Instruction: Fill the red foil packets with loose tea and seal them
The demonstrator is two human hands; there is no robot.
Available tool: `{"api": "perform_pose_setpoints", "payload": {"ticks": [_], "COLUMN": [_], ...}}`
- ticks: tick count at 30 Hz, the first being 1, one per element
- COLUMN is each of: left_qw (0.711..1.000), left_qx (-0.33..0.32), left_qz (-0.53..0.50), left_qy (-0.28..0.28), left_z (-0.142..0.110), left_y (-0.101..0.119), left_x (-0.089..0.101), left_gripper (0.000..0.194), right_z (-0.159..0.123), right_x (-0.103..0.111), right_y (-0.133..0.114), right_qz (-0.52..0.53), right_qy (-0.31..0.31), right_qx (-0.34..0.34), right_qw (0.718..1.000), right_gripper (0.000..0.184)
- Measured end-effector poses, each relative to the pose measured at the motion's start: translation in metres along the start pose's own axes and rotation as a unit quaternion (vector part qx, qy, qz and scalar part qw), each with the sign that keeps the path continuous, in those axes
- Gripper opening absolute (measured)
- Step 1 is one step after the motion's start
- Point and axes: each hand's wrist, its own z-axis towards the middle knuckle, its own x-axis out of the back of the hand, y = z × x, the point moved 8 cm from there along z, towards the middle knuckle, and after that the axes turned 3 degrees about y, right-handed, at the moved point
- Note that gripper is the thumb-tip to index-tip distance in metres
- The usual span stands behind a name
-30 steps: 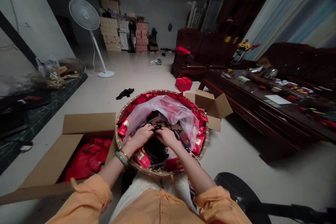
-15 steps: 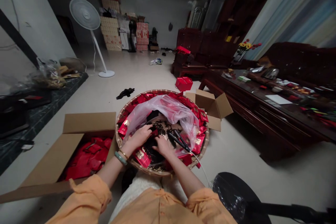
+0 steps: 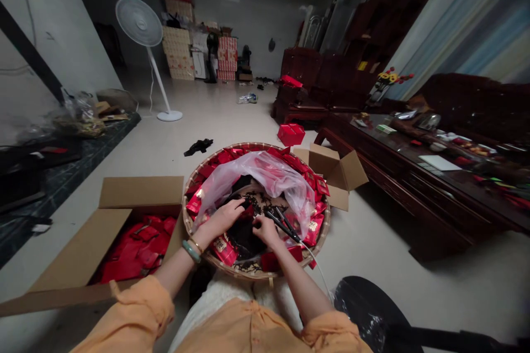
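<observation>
A round woven bamboo basket (image 3: 327, 226) sits in front of me, lined around its edge with shiny red packets (image 3: 226, 249). Inside it lies an open clear plastic bag (image 3: 259, 162) with loose dark leaves (image 3: 265, 198), which look like tea. My left hand (image 3: 226, 216) is closed on a small dark-red packet (image 3: 248, 212) above the leaves. Just to its right, my right hand (image 3: 267, 230) has its fingers pinched together; what they hold, if anything, is too small to name. Beside that hand rests a black two-armed corded tool (image 3: 284, 225), its arms apart.
An open carton (image 3: 74, 248) full of red packets (image 3: 143, 245) stands at left. Behind the basket's right side are another open carton (image 3: 348, 171) and a red box (image 3: 291, 134). A dark wooden table (image 3: 397, 160) runs along the right; a black round base (image 3: 364, 309) stands at lower right.
My right hand has moved slightly right, away from the left hand, and its fingers have drawn into a pinch. My left hand has shifted slightly up and right with the red packet.
</observation>
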Motion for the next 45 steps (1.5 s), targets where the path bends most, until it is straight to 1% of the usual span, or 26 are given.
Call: {"api": "perform_pose_setpoints", "payload": {"ticks": [2, 3, 4, 6, 8, 10, 12, 14, 18, 21, 22, 24, 26, 27, 28, 30, 32, 34, 35, 37, 38, 39, 40, 42, 44, 45], "left_qw": [1.0, 1.0, 1.0, 1.0, 1.0, 0.999, 0.999, 0.999, 1.0, 1.0, 1.0, 1.0, 1.0, 1.0, 0.999, 1.0, 1.0, 0.998, 0.994, 0.98, 0.971, 0.961, 0.952, 0.928, 0.899, 0.886], "left_qx": [0.002, 0.003, 0.003, 0.002, 0.003, 0.012, 0.02, 0.017, 0.007, -0.002, -0.007, -0.015, -0.02, -0.022, -0.023, -0.024, -0.021, 0.0, 0.024, 0.088, 0.123, 0.151, 0.175, 0.218, 0.248, 0.26], "left_qz": [0.001, 0.001, -0.001, -0.009, -0.018, -0.024, -0.025, -0.025, -0.017, 0.0, 0.004, 0.009, 0.01, 0.01, 0.009, 0.003, -0.009, -0.026, -0.035, -0.068, -0.095, -0.132, -0.177, -0.276, -0.354, -0.38], "left_qy": [-0.009, -0.014, -0.017, -0.02, -0.021, -0.029, -0.035, -0.03, -0.011, -0.007, -0.006, -0.006, -0.015, -0.021, -0.025, -0.017, 0.013, 0.065, 0.102, 0.162, 0.184, 0.188, 0.176, 0.12, 0.07, 0.056], "left_z": [-0.001, 0.0, 0.001, 0.003, 0.006, 0.008, 0.008, 0.007, 0.006, 0.005, 0.006, 0.007, 0.008, 0.009, 0.01, 0.009, 0.006, 0.0, -0.004, -0.011, -0.014, -0.016, -0.015, -0.013, -0.01, -0.01], "left_y": [0.0, 0.0, 0.0, 0.002, 0.004, 0.005, 0.005, 0.005, 0.005, 0.005, 0.006, 0.008, 0.01, 0.011, 0.011, 0.013, 0.013, 0.011, 0.007, -0.004, -0.011, -0.018, -0.024, -0.033, -0.037, -0.037], "left_x": [-0.001, -0.001, -0.001, -0.001, -0.001, -0.001, 0.0, 0.002, 0.006, 0.008, 0.008, 0.01, 0.012, 0.012, 0.013, 0.015, 0.019, 0.022, 0.025, 0.026, 0.025, 0.021, 0.015, -0.001, -0.014, -0.018], "left_gripper": [0.025, 0.024, 0.025, 0.025, 0.025, 0.023, 0.022, 0.022, 0.025, 0.027, 0.028, 0.027, 0.024, 0.023, 0.022, 0.022, 0.025, 0.028, 0.029, 0.043, 0.051, 0.053, 0.051, 0.04, 0.034, 0.034], "right_z": [0.008, 0.012, 0.015, 0.021, 0.025, 0.028, 0.03, 0.031, 0.026, 0.019, 0.017, 0.011, 0.006, 0.005, 0.006, 0.008, 0.01, 0.008, 0.006, 0.001, 0.0, -0.002, -0.002, -0.003, -0.001, 0.001], "right_x": [0.024, 0.039, 0.055, 0.078, 0.088, 0.088, 0.085, 0.084, 0.088, 0.088, 0.087, 0.083, 0.077, 0.073, 0.069, 0.063, 0.062, 0.064, 0.065, 0.067, 0.068, 0.07, 0.072, 0.078, 0.084, 0.087], "right_y": [-0.006, -0.012, -0.021, -0.046, -0.07, -0.087, -0.093, -0.088, -0.067, -0.057, -0.058, -0.069, -0.084, -0.089, -0.092, -0.093, -0.094, -0.095, -0.095, -0.095, -0.095, -0.094, -0.094, -0.094, -0.095, -0.095], "right_qz": [0.021, 0.059, 0.095, 0.145, 0.16, 0.157, 0.154, 0.159, 0.167, 0.14, 0.119, 0.059, -0.022, -0.065, -0.105, -0.16, -0.171, -0.162, -0.157, -0.149, -0.14, -0.125, -0.105, -0.056, -0.005, 0.017], "right_qy": [0.03, 0.056, 0.084, 0.108, 0.103, 0.087, 0.085, 0.099, 0.122, 0.102, 0.09, 0.066, 0.048, 0.037, 0.024, 0.006, 0.005, 0.023, 0.033, 0.052, 0.063, 0.073, 0.085, 0.106, 0.115, 0.112], "right_qx": [-0.004, -0.001, 0.015, 0.069, 0.113, 0.135, 0.13, 0.106, 0.05, 0.036, 0.049, 0.111, 0.18, 0.2, 0.208, 0.202, 0.203, 0.218, 0.226, 0.238, 0.239, 0.238, 0.235, 0.23, 0.222, 0.214], "right_qw": [0.999, 0.997, 0.992, 0.981, 0.975, 0.974, 0.976, 0.977, 0.977, 0.984, 0.988, 0.99, 0.982, 0.977, 0.972, 0.966, 0.964, 0.962, 0.961, 0.958, 0.959, 0.961, 0.962, 0.966, 0.968, 0.97], "right_gripper": [0.019, 0.019, 0.018, 0.02, 0.021, 0.024, 0.025, 0.024, 0.021, 0.022, 0.023, 0.028, 0.033, 0.032, 0.028, 0.017, 0.015, 0.017, 0.017, 0.016, 0.015, 0.015, 0.015, 0.015, 0.016, 0.017]}}
